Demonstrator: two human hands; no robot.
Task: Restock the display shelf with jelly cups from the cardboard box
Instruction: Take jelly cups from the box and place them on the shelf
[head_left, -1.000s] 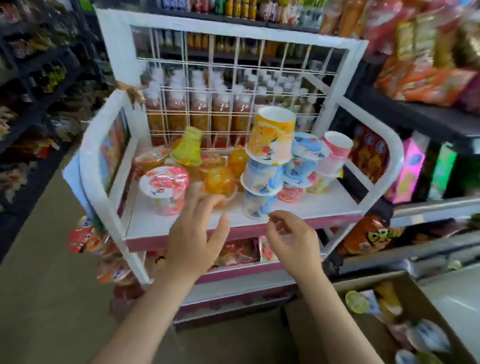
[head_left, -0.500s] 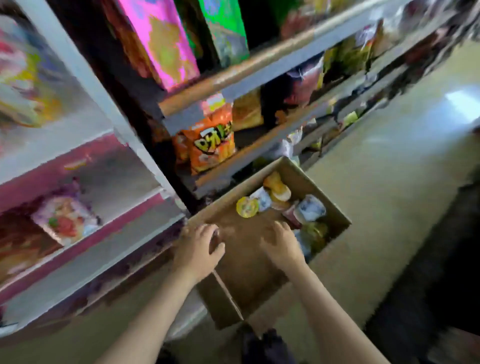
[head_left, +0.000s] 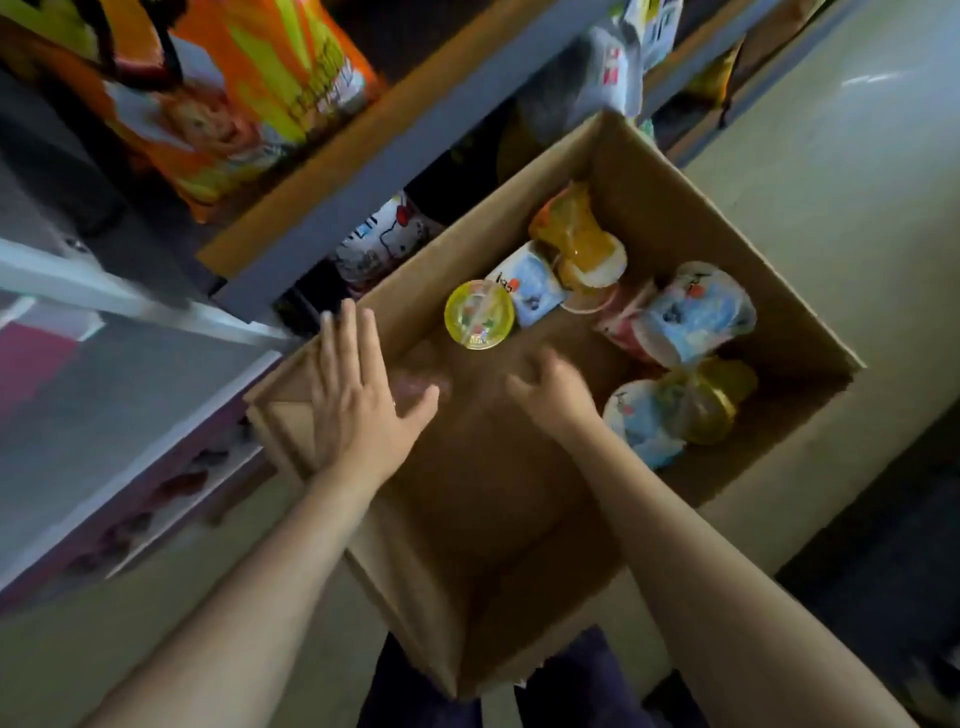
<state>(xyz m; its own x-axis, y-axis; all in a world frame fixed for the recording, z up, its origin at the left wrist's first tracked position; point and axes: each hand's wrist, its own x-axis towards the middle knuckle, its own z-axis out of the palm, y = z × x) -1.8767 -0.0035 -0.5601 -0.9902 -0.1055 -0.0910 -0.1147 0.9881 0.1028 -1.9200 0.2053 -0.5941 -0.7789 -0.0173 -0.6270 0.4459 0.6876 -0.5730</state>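
On a shop floor beside grey store shelves (head_left: 363, 171), a person leans over an open cardboard box (head_left: 691, 218) with both bare arms reaching in. The left hand (head_left: 358, 405) lies flat over the box's near-left rim, fingers (head_left: 345, 343) straight and spread wide, holding nothing. The right hand (head_left: 556, 395) hangs inside the box above its bare bottom, fingers loosely curled and blurred, gripping nothing.

The jelly cups (head_left: 696, 312) lie loose at the far end of the box. A yellow cup (head_left: 479, 314) lies with one round end facing up, touching a white-and-blue cup (head_left: 530, 283) on its side, whose label carries dark and red lettering too blurred to read. Beyond them lies an orange cup (head_left: 582, 244). To the right, blue-and-white and pink cups lie together, and nearer lie a gold-yellow cup (head_left: 711, 400) and another blue-white cup (head_left: 639, 426).

On the shelves behind, an orange snack bag (head_left: 228, 104) shows large yellow lettering, unreadable, and a white pack (head_left: 384, 234) bears a cartoon cat with a red bow.
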